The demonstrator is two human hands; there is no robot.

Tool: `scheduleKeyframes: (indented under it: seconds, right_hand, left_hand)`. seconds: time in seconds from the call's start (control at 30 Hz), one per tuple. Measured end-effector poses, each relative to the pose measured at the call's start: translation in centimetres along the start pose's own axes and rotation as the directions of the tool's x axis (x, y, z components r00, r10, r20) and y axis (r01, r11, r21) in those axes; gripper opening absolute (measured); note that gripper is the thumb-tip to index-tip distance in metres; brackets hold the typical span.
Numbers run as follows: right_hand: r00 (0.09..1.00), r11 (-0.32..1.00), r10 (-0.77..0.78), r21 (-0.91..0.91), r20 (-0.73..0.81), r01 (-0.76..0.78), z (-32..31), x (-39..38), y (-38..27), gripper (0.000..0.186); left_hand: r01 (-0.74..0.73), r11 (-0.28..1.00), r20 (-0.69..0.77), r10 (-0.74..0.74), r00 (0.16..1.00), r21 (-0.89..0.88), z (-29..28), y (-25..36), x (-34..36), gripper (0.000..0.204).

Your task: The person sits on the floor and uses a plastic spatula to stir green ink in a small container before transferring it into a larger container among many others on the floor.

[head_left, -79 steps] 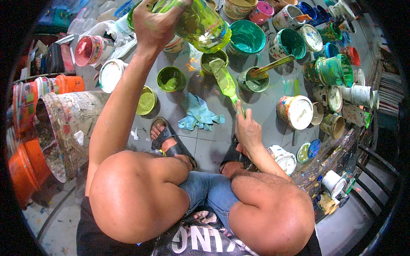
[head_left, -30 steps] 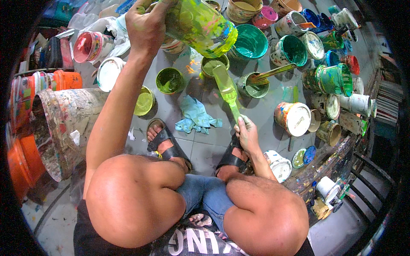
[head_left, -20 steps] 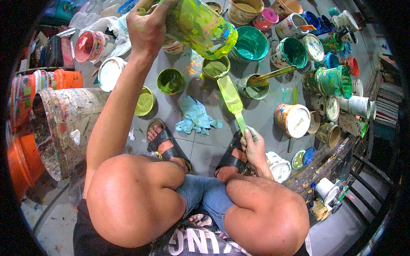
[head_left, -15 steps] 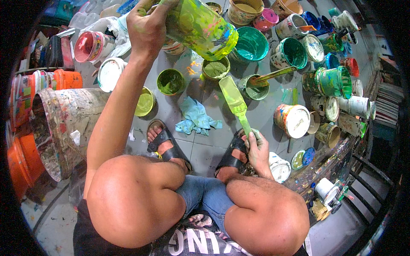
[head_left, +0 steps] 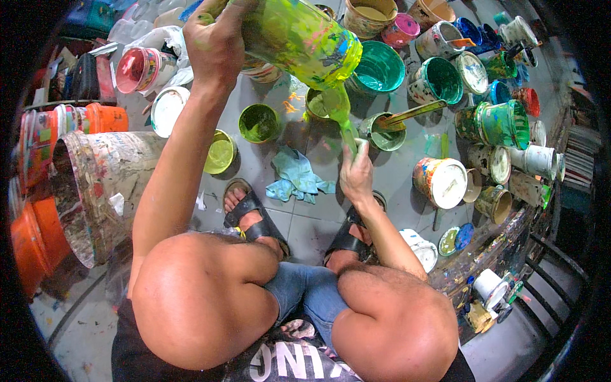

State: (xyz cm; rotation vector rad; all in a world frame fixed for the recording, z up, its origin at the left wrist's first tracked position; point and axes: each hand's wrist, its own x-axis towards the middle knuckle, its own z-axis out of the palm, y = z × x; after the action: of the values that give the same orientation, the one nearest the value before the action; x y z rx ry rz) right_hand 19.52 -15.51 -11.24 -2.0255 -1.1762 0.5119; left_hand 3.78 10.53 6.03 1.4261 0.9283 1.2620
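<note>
My left hand [head_left: 215, 48] is closed on a paint bucket [head_left: 299, 41] smeared lime green, tipped so that its mouth points down and to the right. In my right hand [head_left: 356, 170] is a green spatula [head_left: 337, 102], gripped by its handle. The blade is up at the bucket's lower rim, coated with lime paint. Right behind the blade stands a small pot [head_left: 314, 104] of green paint, partly hidden by it. A dark-lined green pot [head_left: 258, 123] is to its left. On the right, a grey-green pot [head_left: 385, 141] has a paint-covered stick [head_left: 414, 116] leaning in it.
A light blue rag [head_left: 296, 175] lies on the tiles between my sandalled feet. Pots and buckets crowd the far side and right, including a teal bucket [head_left: 375, 67] and a white-lidded tub [head_left: 440, 183]. A large stained bucket [head_left: 108, 191] lies on its side at the left.
My right hand has moved up and away from my knee, bringing the spatula blade to the bucket's rim. The bucket stays tipped in my left hand, shifted only slightly.
</note>
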Motion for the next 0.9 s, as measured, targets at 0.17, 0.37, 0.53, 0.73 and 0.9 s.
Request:
scheduleKeyframes:
  seconds: [0.17, 0.37, 0.53, 0.73, 0.9]
  right_hand:
    - [0.994, 0.997, 0.058, -0.060, 0.093, -0.053, 1.4, 1.1, 0.4, 0.028]
    - [0.959, 0.984, 0.165, 0.027, 0.230, -0.176, -0.8, -0.9, -0.3, 0.039]
    - [0.910, 0.947, 0.321, -0.086, 0.263, -0.310, -2.9, -2.8, -0.5, 0.043]
    - [0.871, 0.899, 0.414, -0.271, 0.266, -0.345, -5.8, -5.5, -0.9, 0.038]
    - [0.894, 0.931, 0.366, -0.091, 0.260, -0.355, -9.4, -6.4, -3.4, 0.025]
  left_hand:
    - [0.018, 0.999, -0.023, -0.019, 1.000, -0.033, -0.1, -0.2, -0.1, 0.038]
    - [0.031, 0.999, -0.025, -0.032, 0.999, -0.044, -0.2, -0.3, -0.2, 0.037]
    - [0.040, 0.997, -0.027, -0.042, 0.999, -0.068, 0.0, -0.3, -0.2, 0.037]
    - [0.051, 0.995, -0.031, -0.054, 0.998, -0.090, -0.1, -0.3, -0.1, 0.037]
    - [0.054, 0.994, -0.038, -0.058, 0.998, -0.095, -0.3, -0.3, -0.1, 0.036]
